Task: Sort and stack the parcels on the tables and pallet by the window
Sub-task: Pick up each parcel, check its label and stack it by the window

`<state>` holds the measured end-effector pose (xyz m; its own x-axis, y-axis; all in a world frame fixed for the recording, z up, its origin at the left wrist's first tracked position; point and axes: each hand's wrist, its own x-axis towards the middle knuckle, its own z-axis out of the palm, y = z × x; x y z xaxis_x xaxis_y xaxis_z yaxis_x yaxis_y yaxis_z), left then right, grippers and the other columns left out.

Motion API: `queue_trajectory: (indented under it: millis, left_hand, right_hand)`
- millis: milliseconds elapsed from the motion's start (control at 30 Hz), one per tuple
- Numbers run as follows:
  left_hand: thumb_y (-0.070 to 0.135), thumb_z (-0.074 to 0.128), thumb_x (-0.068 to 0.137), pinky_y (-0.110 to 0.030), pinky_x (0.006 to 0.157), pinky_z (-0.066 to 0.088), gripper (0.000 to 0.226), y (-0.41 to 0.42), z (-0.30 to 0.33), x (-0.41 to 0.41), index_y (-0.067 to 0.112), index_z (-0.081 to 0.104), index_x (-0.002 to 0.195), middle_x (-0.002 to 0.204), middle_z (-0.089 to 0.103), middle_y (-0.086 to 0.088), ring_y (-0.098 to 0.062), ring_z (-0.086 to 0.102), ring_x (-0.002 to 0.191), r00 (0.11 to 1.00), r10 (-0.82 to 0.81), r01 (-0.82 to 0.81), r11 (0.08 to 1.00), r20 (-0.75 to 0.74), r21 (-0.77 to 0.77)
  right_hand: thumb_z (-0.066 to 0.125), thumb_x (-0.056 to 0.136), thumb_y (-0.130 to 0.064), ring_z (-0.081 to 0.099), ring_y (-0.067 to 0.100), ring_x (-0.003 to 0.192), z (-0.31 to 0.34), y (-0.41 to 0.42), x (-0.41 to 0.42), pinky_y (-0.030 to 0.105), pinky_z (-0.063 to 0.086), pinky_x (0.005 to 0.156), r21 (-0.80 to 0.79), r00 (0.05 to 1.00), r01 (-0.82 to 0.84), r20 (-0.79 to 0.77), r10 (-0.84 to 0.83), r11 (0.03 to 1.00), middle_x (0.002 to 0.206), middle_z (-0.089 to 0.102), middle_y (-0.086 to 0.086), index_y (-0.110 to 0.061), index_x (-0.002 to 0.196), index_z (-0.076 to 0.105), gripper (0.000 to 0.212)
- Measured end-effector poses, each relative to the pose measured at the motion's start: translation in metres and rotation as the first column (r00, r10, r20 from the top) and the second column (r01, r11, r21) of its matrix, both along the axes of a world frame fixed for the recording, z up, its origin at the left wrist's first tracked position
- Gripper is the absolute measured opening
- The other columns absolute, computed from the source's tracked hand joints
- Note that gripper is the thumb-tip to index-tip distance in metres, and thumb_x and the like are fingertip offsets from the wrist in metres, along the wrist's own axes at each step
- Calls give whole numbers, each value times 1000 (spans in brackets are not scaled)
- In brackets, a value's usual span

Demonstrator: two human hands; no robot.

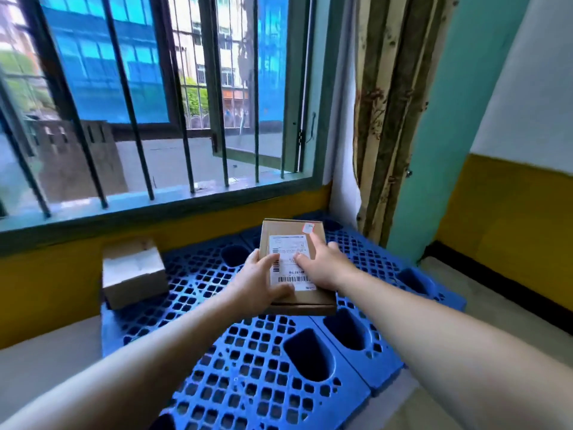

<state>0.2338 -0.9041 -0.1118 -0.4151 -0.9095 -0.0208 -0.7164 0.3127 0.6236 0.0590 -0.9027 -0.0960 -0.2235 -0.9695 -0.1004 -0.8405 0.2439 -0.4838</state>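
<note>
A flat brown cardboard parcel (290,234) with a white shipping label and barcode is held over the blue plastic pallet (257,361). My left hand (260,280) grips its near left corner, thumb across the label. My right hand (324,265) clasps its right side, fingers lying on the label. Whether the parcel touches the pallet, I cannot tell. A second, smaller cardboard box (133,271) sits on the pallet's far left corner, close to the wall.
The pallets lie on the floor in a corner below a barred window (155,97). A yellow-painted wall band (46,290) runs behind them. A patterned curtain (390,113) hangs at the right of the window. Pale floor (483,398) shows to the right.
</note>
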Motion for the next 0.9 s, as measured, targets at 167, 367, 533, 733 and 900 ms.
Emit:
queue_trajectory:
  millis: [167, 367, 533, 733, 900]
  left_hand:
    - [48, 66, 84, -33, 112, 31, 82, -50, -20, 36, 26, 24, 151, 160, 7, -1, -21, 26, 142, 988, 150, -151, 987, 35, 57]
    - [44, 69, 83, -31, 117, 10, 90, -109, -33, 75, 16, 19, 152, 160, -4, -12, -25, 7, 148, 938, 314, -336, 928, 148, 159]
    - [49, 67, 83, -22, 113, 14, 94, -134, -44, 103, 10, 17, 152, 157, 12, -9, -20, 17, 144, 900, 350, -410, 882, 262, 232]
    - [59, 67, 78, -28, 118, 5, 101, -147, -68, 128, 13, 16, 153, 160, -2, -13, -24, 1, 148, 824, 203, -342, 923, 529, 178]
    - [63, 48, 87, -45, 117, -3, 85, -147, -92, 136, 21, 14, 152, 160, -13, -10, -27, -15, 147, 588, 240, -202, 968, 772, -148]
  right_hand:
    - [45, 96, -57, 43, 35, 131, -24, -81, 38, 40, 39, 104, 48, 985, -169, 33, 168, 984, 152, 27, 15, -33, 157, 8, 76]
    - [46, 96, -56, 49, 34, 123, -50, -175, 84, 37, 41, 98, 94, 925, -378, 56, 375, 921, 141, 37, 15, -30, 156, 14, 72]
    - [54, 92, -52, 53, 30, 122, -83, -230, 125, 35, 44, 99, 155, 885, -456, 182, 428, 876, 142, 47, 13, -30, 154, 24, 73]
    - [58, 91, -48, 49, 30, 129, -121, -258, 155, 35, 39, 105, 164, 887, -433, 255, 386, 887, 149, 41, 14, -24, 153, 29, 73]
    - [53, 96, -47, 49, 35, 126, -137, -265, 172, 38, 41, 103, 131, 889, -424, 248, 385, 896, 147, 35, 16, -27, 155, 23, 69]
